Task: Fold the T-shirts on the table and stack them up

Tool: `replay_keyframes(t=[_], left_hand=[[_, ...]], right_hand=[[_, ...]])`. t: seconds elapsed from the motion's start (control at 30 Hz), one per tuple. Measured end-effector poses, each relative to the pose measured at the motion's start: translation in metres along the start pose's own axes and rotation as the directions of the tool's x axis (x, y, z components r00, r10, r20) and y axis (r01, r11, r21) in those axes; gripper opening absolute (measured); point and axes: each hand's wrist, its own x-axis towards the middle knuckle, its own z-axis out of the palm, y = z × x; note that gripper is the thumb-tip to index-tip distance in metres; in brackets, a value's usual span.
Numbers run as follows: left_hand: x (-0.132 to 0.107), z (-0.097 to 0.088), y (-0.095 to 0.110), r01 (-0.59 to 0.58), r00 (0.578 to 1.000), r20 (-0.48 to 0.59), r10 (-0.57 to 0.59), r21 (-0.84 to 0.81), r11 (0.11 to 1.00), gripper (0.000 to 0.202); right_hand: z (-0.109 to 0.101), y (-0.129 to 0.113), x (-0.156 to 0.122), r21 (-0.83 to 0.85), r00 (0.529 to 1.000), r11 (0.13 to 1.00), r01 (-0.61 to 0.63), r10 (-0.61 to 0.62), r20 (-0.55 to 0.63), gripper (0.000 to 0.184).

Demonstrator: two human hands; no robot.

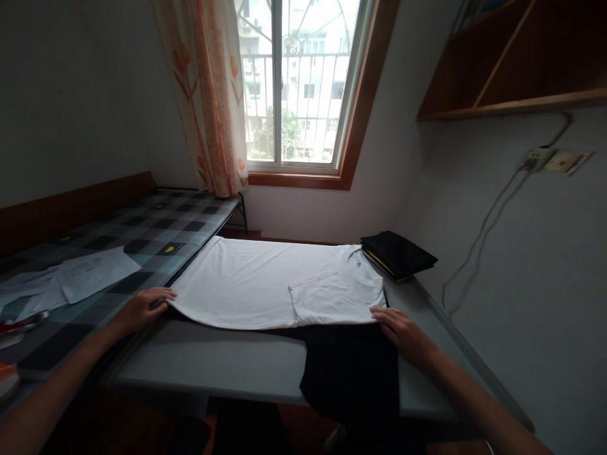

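Observation:
A white T-shirt (pixel 246 278) lies spread sideways, its collar at the right and its hem at the left. One sleeve (pixel 322 297) is laid flat across its body. At the near left corner, my left hand (pixel 147 308) pinches the hem. My right hand (pixel 403 332) has its fingertips closed on the near edge by the shoulder; its thumb is mostly hidden. Beneath the white shirt lies a black garment (pixel 353 373), which shows along the near side and hangs over the table's front edge.
The grey table (pixel 227 360) adjoins a bed with a checkered cover (pixel 190 215) holding loose papers (pixel 99 272). A black folder (pixel 398 253) rests at the table's far right. A window (pixel 303 82), a curtain (pixel 208 95) and a wall shelf (pixel 512 63) stand beyond; a cable (pixel 484 227) hangs right.

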Motion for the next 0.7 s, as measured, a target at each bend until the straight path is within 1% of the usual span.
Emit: replay_keyframes(t=[0.1,0.17,0.2,0.23,0.37,0.43,0.5,0.57,0.63,0.7], left_hand=[[0.007,0.001,0.002,0.134,0.982,-0.117,-0.149,-0.128,0.983,0.057],[0.013,-0.002,0.004,0.201,0.962,-0.149,-0.23,-0.183,0.962,0.061],[0.016,-0.004,0.003,0.218,0.954,-0.163,-0.253,-0.203,0.954,0.062],[0.019,-0.006,0.003,0.228,0.947,-0.178,-0.268,-0.218,0.949,0.062],[0.035,-0.017,-0.008,0.267,0.912,-0.25,-0.324,-0.237,0.934,0.063],[0.044,-0.022,-0.014,0.282,0.904,-0.257,-0.343,-0.246,0.927,0.06],[0.055,-0.026,-0.016,0.283,0.898,-0.262,-0.353,-0.269,0.921,0.057],[0.069,-0.029,-0.015,0.272,0.888,-0.287,-0.359,-0.3,0.914,0.055],[0.086,-0.03,-0.01,0.255,0.879,-0.314,-0.358,-0.324,0.911,0.056],[0.106,-0.03,-0.004,0.248,0.882,-0.325,-0.34,-0.293,0.924,0.055]], right_hand=[[0.001,-0.001,0.001,0.103,0.987,0.983,-0.152,0.156,-0.037,0.034],[0.0,-0.001,0.004,0.144,0.965,0.961,-0.238,0.251,-0.077,0.037],[-0.001,-0.001,0.006,0.164,0.956,0.952,-0.258,0.276,-0.102,0.038],[-0.002,-0.001,0.009,0.187,0.95,0.948,-0.257,0.283,-0.129,0.038],[-0.008,0.002,0.026,0.283,0.943,0.942,-0.179,0.246,-0.223,0.04],[-0.01,0.007,0.034,0.316,0.926,0.926,-0.208,0.29,-0.24,0.044],[-0.012,0.014,0.041,0.343,0.909,0.901,-0.264,0.352,-0.225,0.05],[-0.013,0.024,0.048,0.359,0.9,0.88,-0.31,0.394,-0.187,0.055],[-0.013,0.033,0.058,0.367,0.896,0.866,-0.34,0.417,-0.153,0.054],[-0.012,0.043,0.071,0.38,0.89,0.855,-0.354,0.432,-0.143,0.052]])
